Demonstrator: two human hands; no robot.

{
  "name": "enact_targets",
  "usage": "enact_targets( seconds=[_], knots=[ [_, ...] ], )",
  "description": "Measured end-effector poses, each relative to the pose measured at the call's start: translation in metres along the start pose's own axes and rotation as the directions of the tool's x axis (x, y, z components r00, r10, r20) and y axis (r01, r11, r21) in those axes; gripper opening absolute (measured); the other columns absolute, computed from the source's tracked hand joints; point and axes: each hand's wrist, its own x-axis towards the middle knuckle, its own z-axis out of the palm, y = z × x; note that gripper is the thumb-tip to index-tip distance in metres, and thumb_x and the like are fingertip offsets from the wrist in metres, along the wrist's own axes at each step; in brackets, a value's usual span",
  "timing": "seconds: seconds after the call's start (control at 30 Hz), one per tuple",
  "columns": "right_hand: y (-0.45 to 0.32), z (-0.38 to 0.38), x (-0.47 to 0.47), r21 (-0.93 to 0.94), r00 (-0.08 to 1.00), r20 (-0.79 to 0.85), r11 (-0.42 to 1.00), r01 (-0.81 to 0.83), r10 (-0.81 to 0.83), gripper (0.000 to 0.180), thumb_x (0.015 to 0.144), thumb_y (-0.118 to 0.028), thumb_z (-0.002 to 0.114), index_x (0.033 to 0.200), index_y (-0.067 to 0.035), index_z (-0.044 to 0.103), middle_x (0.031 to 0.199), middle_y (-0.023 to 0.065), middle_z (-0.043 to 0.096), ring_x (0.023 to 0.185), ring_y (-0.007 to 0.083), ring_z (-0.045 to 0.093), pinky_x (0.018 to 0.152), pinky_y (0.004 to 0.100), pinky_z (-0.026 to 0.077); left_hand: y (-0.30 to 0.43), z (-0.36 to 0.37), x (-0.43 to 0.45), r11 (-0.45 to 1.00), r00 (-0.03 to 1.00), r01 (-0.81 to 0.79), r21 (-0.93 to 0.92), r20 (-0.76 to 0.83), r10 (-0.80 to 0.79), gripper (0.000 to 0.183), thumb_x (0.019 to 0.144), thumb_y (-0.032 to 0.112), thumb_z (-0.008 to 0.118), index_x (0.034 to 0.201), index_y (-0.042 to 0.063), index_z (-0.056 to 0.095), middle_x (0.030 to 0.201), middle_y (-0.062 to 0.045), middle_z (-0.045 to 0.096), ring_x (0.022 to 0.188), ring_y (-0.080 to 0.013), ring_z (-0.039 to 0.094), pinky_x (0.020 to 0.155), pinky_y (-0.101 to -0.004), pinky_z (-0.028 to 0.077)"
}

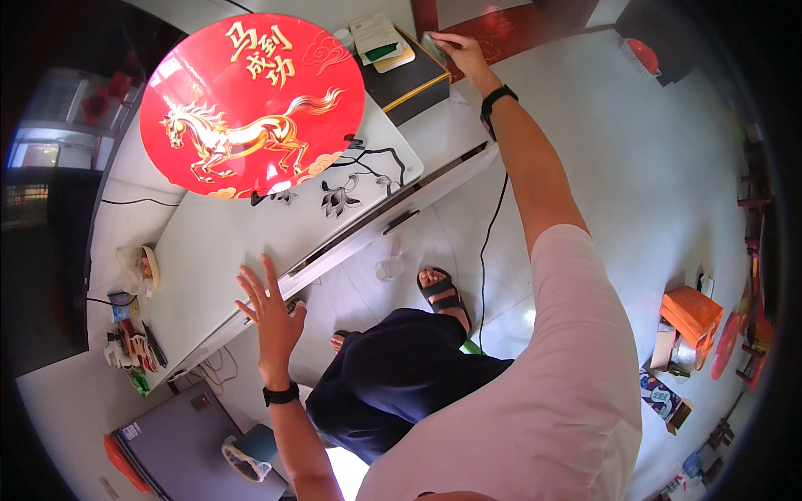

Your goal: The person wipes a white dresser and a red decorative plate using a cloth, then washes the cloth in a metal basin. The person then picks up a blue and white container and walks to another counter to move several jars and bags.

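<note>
My right hand (460,55) reaches to the far end of a white cabinet, its fingers closed on a pale, crumpled thing (432,47) that looks like a cloth or tissue. That thing is beside a black box with gold edging (410,87). Papers and a green item (381,52) lie on the box, with a white lidded container (344,39) nearby. Over the near part of the white cabinet top (213,238), my left hand (272,313) is spread at the front edge and holds nothing. A round red panel with a golden horse (250,106) stands on the cabinet.
A television (56,250) is at the left. Small items (135,344) and a bagged object (145,269) lie along the cabinet's back. A black cable (485,250) crosses the tiled floor near my feet. An orange bag (692,313) and a carton (664,397) are at the right.
</note>
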Motion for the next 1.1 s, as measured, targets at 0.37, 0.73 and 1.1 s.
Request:
enact_targets(
  seconds=[0.37, 0.73, 1.1],
  knots=[
    [-0.039, -0.031, -0.027, -0.502, 0.850, 0.476, 0.863, 0.050, 0.228, 0.038, 0.092, 0.002, 0.066, 0.130, -0.004, 0.071, 0.116, 0.0174, 0.076, 0.103, 0.0249, 0.073, 0.094, 0.0348, 0.058, 0.003, 0.001, -0.001, 1.000, 0.999, -0.024, 0.010, -0.042, 0.024, 0.115, 0.082, 0.010, 0.076, 0.170, 0.023, 0.003, 0.171, -0.031, -0.001, 0.159, -0.0498, 0.002, 0.120, -0.0727, 0.011],
    [-0.091, -0.005, -0.261, -0.614, 0.837, 0.471, 0.578, 0.537, -0.278, 0.046, 0.084, 0.001, 0.063, 0.128, -0.011, 0.072, 0.139, 0.0112, 0.066, 0.137, 0.0346, 0.055, 0.120, 0.0510, 0.037, -0.009, 0.014, 0.002, 0.998, 0.992, -0.056, 0.021, -0.112, 0.058, 0.119, 0.079, 0.013, 0.078, 0.170, 0.027, 0.003, 0.170, -0.032, 0.002, 0.156, -0.0556, 0.006, 0.114, -0.0797, 0.013],
    [-0.195, 0.290, -0.399, -0.082, 0.641, 0.628, 0.782, 0.618, -0.441, 0.029, 0.093, -0.015, 0.060, 0.119, -0.012, 0.073, 0.125, 0.0116, 0.070, 0.115, 0.0327, 0.065, 0.100, 0.0445, 0.052, -0.034, 0.020, -0.016, 0.968, 0.968, -0.128, -0.215, -0.239, 0.075, 0.090, 0.091, 0.011, 0.070, 0.167, 0.028, 0.024, 0.172, -0.021, 0.018, 0.160, -0.0432, 0.012, 0.117, -0.0780, 0.006]
  ],
)
